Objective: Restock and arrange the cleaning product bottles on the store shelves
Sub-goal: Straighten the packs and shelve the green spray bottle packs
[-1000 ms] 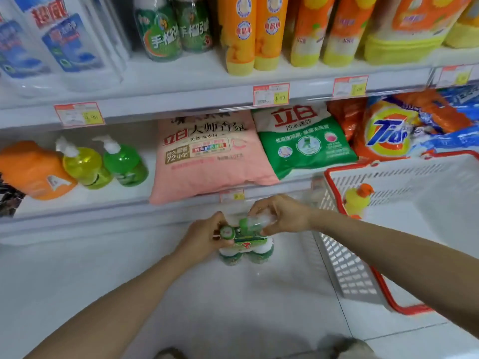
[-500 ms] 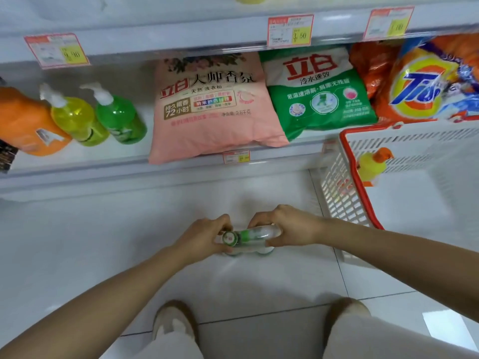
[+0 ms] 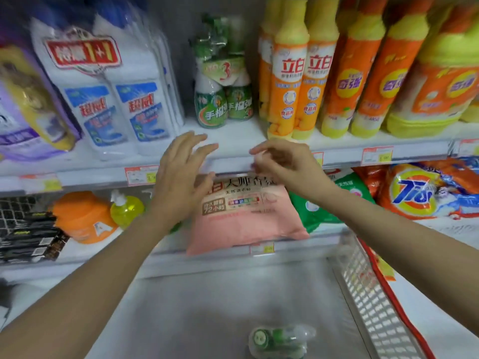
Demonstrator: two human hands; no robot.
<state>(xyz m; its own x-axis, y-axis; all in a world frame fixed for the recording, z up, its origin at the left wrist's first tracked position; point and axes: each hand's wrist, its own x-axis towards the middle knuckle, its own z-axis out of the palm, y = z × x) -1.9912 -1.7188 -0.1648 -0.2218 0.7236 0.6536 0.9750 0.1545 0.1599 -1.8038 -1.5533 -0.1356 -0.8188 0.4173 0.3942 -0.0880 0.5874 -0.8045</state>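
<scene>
Head camera: a shrink-wrapped pack of green bottles (image 3: 223,99) stands upright on the upper shelf (image 3: 233,141), straight ahead of and above both raised hands, with bare shelf between it and the fingertips. The left hand (image 3: 181,172) is spread and empty. The right hand (image 3: 282,161) is level with it, fingers loosely bent and apparently empty, though blur softens them. The hands are about equally near the pack, so a two-handed straightening looks likely. White bottles (image 3: 114,99) stand near its left and orange bottles (image 3: 298,81) just beside its right, leaving a narrow slot. A second green pack (image 3: 278,340) lies on its side on the floor (image 3: 181,320), well below the hands, caps toward the camera. A pink bag (image 3: 241,211) sits on the lower shelf and a red-rimmed basket (image 3: 375,307) stands at right.
</scene>
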